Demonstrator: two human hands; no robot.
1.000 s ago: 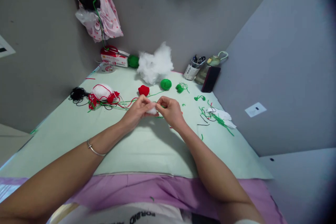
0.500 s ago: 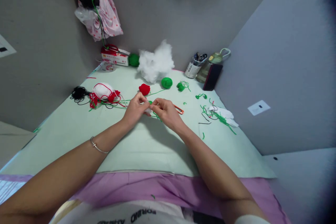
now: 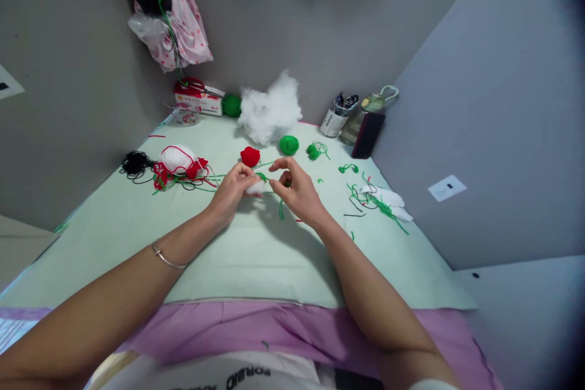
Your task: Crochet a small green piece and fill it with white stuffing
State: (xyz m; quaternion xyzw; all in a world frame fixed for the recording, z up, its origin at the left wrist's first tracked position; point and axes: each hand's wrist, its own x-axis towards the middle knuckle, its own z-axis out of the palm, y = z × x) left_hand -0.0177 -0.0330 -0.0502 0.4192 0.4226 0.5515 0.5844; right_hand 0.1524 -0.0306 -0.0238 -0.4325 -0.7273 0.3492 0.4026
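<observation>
My left hand [image 3: 236, 189] pinches a small white piece [image 3: 256, 188] with green yarn [image 3: 261, 177] at its top edge. My right hand [image 3: 297, 190] is just to the right, its thumb and index finger spread apart and its other fingers curled. A reddish-orange tip [image 3: 299, 220] shows below that palm and looks like the end of a crochet hook; the fingers hide the rest. A loose green strand [image 3: 281, 209] hangs between the hands. Beyond them lie a red yarn ball [image 3: 250, 156] and a green yarn ball [image 3: 289, 145].
White stuffing [image 3: 269, 106] sits at the back. Tangled yarn with a white ball [image 3: 178, 159] lies left, beside black yarn [image 3: 136, 163]. Yarn scraps [image 3: 384, 206] lie right. A pen holder [image 3: 336, 120], bottle [image 3: 354, 125] and phone [image 3: 368, 135] stand back right; a box [image 3: 198, 102] carries red scissors [image 3: 191, 83].
My right hand has let go of the green yarn at the piece, its thumb and index finger parting. The orange hook handle no longer sticks out to the right; a reddish tip shows below the hand.
</observation>
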